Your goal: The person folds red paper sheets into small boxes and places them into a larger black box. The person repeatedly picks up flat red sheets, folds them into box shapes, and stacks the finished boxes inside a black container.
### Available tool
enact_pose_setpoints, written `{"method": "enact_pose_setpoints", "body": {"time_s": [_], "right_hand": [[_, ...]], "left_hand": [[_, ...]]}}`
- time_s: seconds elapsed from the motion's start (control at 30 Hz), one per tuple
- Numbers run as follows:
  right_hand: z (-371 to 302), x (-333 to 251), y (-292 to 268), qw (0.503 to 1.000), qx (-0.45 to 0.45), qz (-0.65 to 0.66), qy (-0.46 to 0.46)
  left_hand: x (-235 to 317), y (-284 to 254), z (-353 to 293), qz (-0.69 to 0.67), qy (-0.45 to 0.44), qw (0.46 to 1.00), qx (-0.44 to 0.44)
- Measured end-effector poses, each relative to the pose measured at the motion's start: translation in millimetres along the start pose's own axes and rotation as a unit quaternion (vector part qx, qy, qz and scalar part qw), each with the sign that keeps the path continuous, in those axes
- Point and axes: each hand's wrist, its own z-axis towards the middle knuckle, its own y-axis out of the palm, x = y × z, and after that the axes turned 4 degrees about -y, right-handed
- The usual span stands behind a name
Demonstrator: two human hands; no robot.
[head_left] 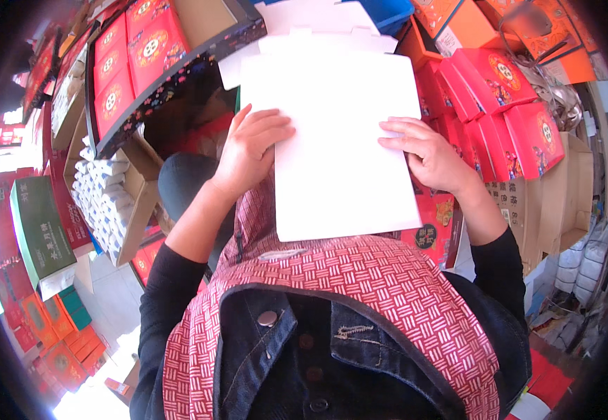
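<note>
A white cardboard box blank (335, 143) lies before me, its near edge against my red-and-white patterned apron (339, 269). Tabs and slots line its far end. My left hand (253, 143) holds the left side, with its fingers over the surface and the thumb raised by the edge. On the opposite side my right hand (426, 150) grips the right edge, its fingers reaching onto the white face; its thumb is mostly hidden. What supports the blank from below cannot be seen.
At the upper left, a dark flower-printed tray (223, 38) contains red boxes (151, 47). Below it, an open carton holds white wrapped pieces (101, 199). More red boxes (503, 77) are stacked on the right, near brown cartons (563, 196). A blue bin (388, 12) stands at the back.
</note>
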Motion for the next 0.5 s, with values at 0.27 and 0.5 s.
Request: {"method": "enact_pose_setpoints", "body": {"time_s": [0.27,0.5], "right_hand": [[26,-74,-34,0.975,-0.111,0.190,-0.013],[54,-86,-24,0.937,-0.246,0.241,0.051]], "left_hand": [[27,-19,-23,-0.052,0.112,0.992,-0.009],[25,-17,-27,-0.093,0.055,0.994,0.002]]}}
